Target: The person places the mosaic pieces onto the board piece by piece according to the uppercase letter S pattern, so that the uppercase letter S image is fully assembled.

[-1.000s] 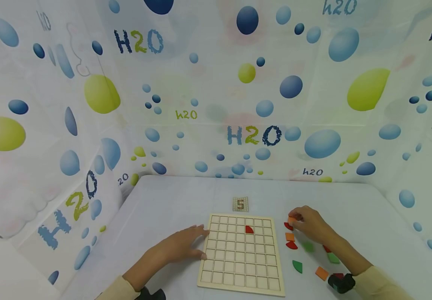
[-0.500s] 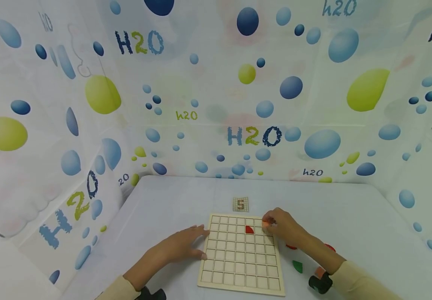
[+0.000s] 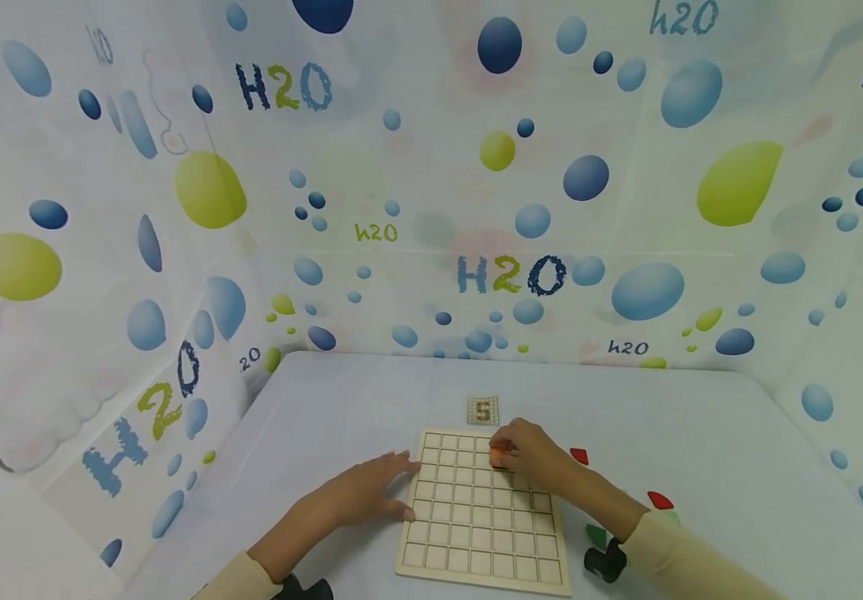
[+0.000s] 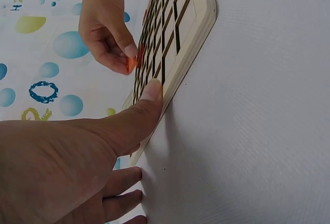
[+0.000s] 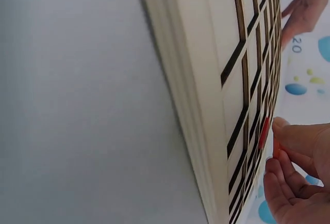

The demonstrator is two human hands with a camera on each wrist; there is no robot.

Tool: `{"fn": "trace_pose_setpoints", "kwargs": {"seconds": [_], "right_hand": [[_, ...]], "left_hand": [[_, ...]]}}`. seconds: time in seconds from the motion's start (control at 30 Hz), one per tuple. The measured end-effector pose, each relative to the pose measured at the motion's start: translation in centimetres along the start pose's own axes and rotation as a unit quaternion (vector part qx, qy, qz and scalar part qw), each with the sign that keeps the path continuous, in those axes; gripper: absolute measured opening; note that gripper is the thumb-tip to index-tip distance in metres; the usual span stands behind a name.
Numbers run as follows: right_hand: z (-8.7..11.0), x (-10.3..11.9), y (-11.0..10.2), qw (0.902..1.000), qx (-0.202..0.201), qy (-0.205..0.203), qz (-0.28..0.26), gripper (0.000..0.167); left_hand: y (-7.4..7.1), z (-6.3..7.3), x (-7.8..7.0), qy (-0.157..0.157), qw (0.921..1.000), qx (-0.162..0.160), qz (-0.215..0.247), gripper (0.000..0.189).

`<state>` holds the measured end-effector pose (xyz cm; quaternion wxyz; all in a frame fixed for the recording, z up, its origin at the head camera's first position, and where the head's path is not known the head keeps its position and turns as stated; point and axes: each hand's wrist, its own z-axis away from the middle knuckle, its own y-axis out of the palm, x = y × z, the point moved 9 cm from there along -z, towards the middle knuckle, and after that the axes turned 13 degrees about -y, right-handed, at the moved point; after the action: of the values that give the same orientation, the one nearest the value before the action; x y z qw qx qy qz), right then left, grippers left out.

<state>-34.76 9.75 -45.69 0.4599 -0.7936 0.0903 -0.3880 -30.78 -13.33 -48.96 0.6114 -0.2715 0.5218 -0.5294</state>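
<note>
A pale wooden grid board [image 3: 469, 537] lies flat on the white table. My left hand [image 3: 360, 492] rests at its left edge, its thumb [image 4: 150, 91] touching the rim and its other fingers extended beside the board. Over the upper part of the grid, my right hand [image 3: 540, 457] pinches a small orange square tile [image 3: 501, 453] between thumb and fingers. In the right wrist view, a red quarter-circle piece [image 5: 264, 133] sits in the grid close to the orange tile [image 5: 276, 145]. From the head view the right hand mostly covers that red piece.
Behind the board lies a small mosaic card [image 3: 483, 410] with an S-like figure. Loose pieces lie to the right, among them a red piece [image 3: 579, 456], another red piece [image 3: 660, 500] and a green piece [image 3: 596, 536]. The right forearm hides part of that area. A printed curtain [image 3: 416, 167] surrounds the table.
My right hand has taken the orange tile from the loose pieces on the right and carried it left over the board to the red piece. The left hand has stayed in place.
</note>
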Motion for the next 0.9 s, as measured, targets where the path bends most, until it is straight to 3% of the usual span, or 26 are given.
{"fn": "trace_pose_setpoints", "kwargs": {"seconds": [0.47,0.9], "right_hand": [[-1.5,0.4,1.6,0.9994,0.017,-0.024,-0.018,0.015],[-1.5,0.6,1.9,0.9988,0.028,-0.030,-0.028,0.008]], "left_hand": [[0.0,0.2,-0.2,-0.004,1.0000,0.004,0.004,0.080],[-0.1,0.3,-0.3,-0.003,1.0000,0.004,0.000,0.080]]}}
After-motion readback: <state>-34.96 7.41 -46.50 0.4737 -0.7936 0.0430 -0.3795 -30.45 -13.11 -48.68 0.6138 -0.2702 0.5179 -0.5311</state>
